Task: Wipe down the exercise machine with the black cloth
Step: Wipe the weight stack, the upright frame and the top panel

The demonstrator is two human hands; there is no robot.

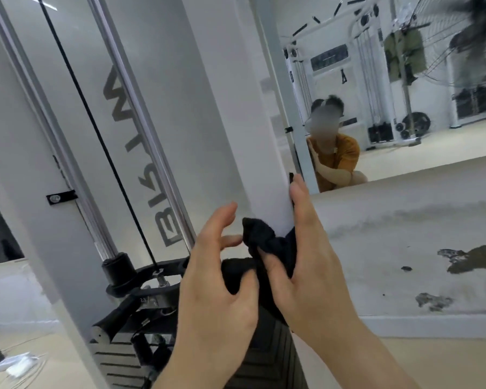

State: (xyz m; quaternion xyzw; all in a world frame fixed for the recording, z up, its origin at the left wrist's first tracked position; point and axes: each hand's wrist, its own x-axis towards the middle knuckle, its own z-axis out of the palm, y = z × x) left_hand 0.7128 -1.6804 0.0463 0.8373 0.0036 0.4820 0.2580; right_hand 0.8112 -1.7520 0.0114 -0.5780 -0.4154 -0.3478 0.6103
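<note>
Pale gym wall [404, 234], scuffed and flaking in patches, ran behind everything. One long mirror [404, 80] was set above it, reflecting a crouched person in an orange top and a second white rig further off.

One exercise machine [157, 108] filled the left and middle of the view, seen from low and close, probably because its lower parts were the ones being cleaned. Its broad white post [236, 136] rose up the middle. Beside the post stood two shiny guide rods [141, 130], with one thin black cable [96, 130] running down between them to the single weight stack [118, 360] at the bottom.

One black cloth [267, 245] was bunched against the near edge of the post, low down and just above the stack. Part of it was wrapped round to the far side, and a dark corner showed past the fingertips there. Wrapping it that way seemed meant to wipe two faces of the post in one stroke.

Both hands were on the cloth. The right hand [306, 262] lay long against the post's edge, fingers stretched up over the fabric and thumb pinching a fold. The left hand [216, 299] gathered the loose lower bunch under its thumb, apparently to keep slack from trailing, while its other fingers hung half curled and apart, just off the post.
</note>
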